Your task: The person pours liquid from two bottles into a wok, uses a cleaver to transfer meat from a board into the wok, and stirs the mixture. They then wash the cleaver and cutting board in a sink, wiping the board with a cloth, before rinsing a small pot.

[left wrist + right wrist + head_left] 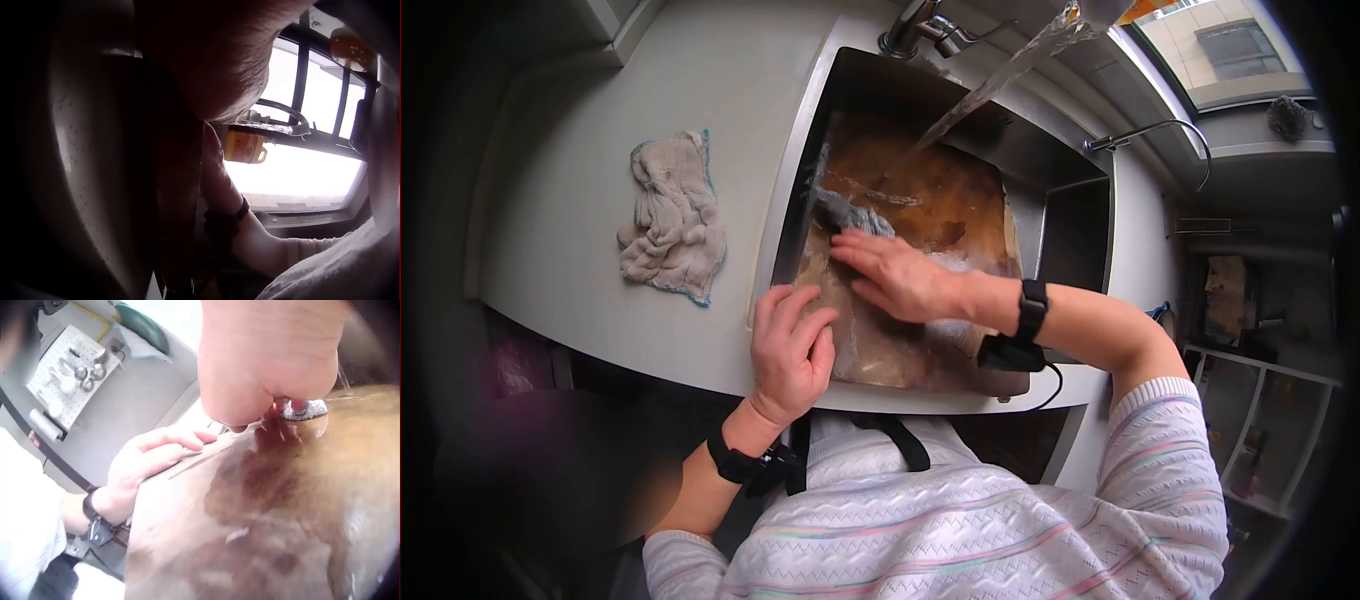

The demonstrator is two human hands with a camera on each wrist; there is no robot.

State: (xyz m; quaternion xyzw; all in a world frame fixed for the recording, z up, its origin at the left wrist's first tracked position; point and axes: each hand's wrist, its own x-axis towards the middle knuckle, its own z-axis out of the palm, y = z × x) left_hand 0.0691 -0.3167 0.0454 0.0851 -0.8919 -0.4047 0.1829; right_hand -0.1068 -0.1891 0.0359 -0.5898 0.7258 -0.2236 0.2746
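A large wet brown board lies over the sink, mottled with darker patches. My right hand reaches across it, fingers at a grey scrubber that they hold against the surface. In the right wrist view the scrubber shows beyond the right hand, low on the wet board; the fingertips are mostly hidden. My left hand rests at the board's left edge, fingers loosely bent, and appears on that edge in the right wrist view too. In the left wrist view the hand is dark.
Water streams down into the steel sink from the upper right. Behind it stands a faucet, with a thin curved tap to the right. A crumpled beige cloth lies on the left counter.
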